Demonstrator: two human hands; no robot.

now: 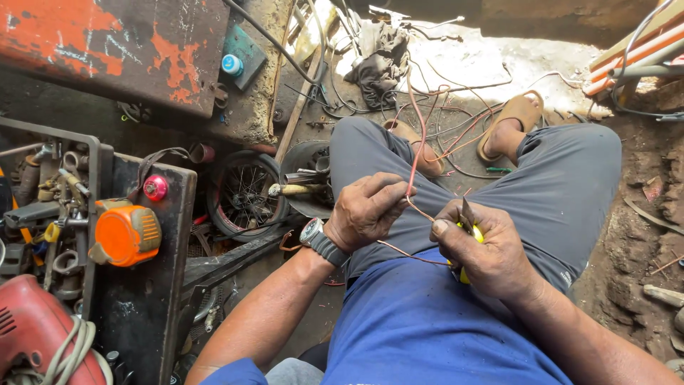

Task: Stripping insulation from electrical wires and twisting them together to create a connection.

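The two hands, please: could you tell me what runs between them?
In the head view, a thin red wire spans the gap from left hand to right hand.

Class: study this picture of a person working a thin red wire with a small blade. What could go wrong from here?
1. The blade in the right hand sits close to the left hand pinching the red wire; a slip might cut fingers.
2. The cut might sever the thin wire.
3. Loose wires around the sandalled feet might snag.

Left hand (367,209) pinches a red wire (416,153) — right hand (481,249) grips yellow-handled cutters (467,235).
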